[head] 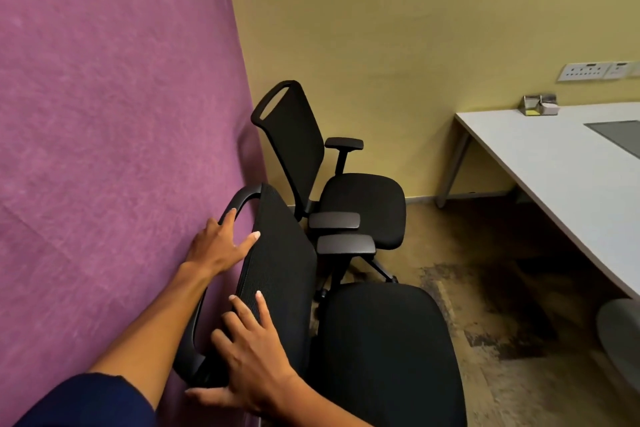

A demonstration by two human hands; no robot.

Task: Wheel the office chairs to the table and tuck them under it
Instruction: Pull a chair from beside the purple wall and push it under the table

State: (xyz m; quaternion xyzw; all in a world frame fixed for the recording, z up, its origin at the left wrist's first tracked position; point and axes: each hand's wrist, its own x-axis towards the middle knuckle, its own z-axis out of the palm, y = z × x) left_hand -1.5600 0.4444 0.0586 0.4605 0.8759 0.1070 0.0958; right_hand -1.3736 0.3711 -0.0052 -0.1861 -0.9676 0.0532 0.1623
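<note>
two black office chairs stand side by side against a purple wall (104, 97), both facing the white tabletop (554, 163) on the right and neither of them under it. the near chair (381, 350) is right below the camera, its mesh backrest (280, 274) just beside the purple wall, with a curved black handle bar (242, 196) looping over the top edge.

the left hand (218, 246) is on the upper end of that backrest, fingers spread, the index finger lying along the handle bar and the thumb stretched across the mesh edge (more a loose hold than a closed fist). the right hand (252, 357) is lower on the same backrest, fingers splayed flat on the mesh and the thumb pointing left under the frame; it presses rather than wraps. a dark blue sleeve (90, 402) shows at the bottom left.

the far chair (360, 208) sits in the corner where the purple wall meets a yellow wall (415, 28), its armrest just beside the near chair's armrest (346, 243). the tabletop carries a small metal holder (539, 104) near the yellow wall, below a row of wall sockets (585, 71). the floor (485, 288) between chairs and tabletop is brown carpet with dark patches.
</note>
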